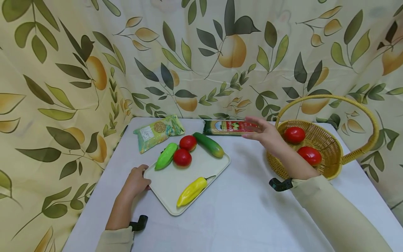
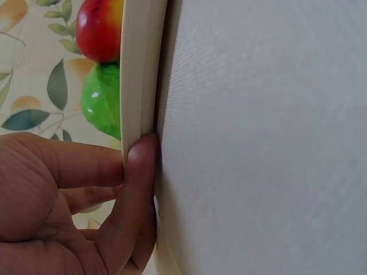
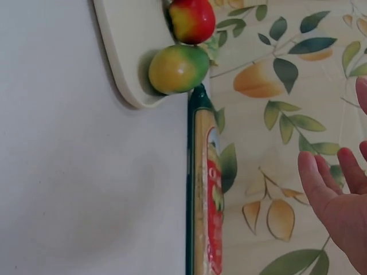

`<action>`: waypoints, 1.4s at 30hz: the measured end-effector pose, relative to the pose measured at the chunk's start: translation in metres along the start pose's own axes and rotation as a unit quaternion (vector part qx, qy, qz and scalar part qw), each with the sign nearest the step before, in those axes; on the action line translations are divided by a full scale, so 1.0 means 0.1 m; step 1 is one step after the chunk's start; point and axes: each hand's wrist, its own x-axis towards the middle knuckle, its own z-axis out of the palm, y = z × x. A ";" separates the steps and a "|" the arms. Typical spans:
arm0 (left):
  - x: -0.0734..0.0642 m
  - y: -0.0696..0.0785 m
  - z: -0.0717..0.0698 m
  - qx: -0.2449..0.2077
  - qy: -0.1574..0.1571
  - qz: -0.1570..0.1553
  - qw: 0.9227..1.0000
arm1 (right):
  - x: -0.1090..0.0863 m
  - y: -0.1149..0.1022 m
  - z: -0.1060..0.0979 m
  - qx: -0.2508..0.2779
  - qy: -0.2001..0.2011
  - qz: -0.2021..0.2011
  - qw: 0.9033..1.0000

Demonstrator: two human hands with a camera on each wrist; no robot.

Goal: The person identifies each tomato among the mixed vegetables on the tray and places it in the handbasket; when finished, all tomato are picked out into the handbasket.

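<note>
My left hand [image 1: 136, 181] pinches the left edge of a cream tray [image 1: 163, 189], thumb on one side of the rim and fingers under it, as the left wrist view shows. On the tray lie a yellow pepper [image 1: 192, 191], a bright green vegetable [image 1: 166, 156], two round red fruits [image 1: 182, 158] and a green cucumber-like vegetable [image 1: 208, 144]. My right hand [image 1: 267, 135] is raised between a packet of pasta [image 1: 223, 127] and the wicker basket [image 1: 337, 154], fingers spread and holding nothing. In the right wrist view its fingers [image 3: 318, 183] show apart from everything.
Two red fruits [image 1: 310, 155] lie in the basket, whose tall handle [image 1: 327, 97] arches up on the right. A green packet [image 1: 159, 131] lies at the back left. A leaf-patterned curtain [image 1: 201, 70] borders the white table [image 1: 233, 217] at the back and sides.
</note>
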 end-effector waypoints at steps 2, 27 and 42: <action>0.00 0.00 0.00 0.000 0.001 -0.002 1.000 | 0.01 -0.01 0.03 -0.002 -0.003 -0.002 1.000; 0.01 0.00 0.01 0.006 0.005 -0.003 1.000 | 0.15 0.04 0.34 0.007 -0.045 -0.042 0.998; 0.01 0.01 0.01 0.014 0.007 0.000 1.000 | 0.17 0.03 0.53 0.023 -0.063 -0.026 0.997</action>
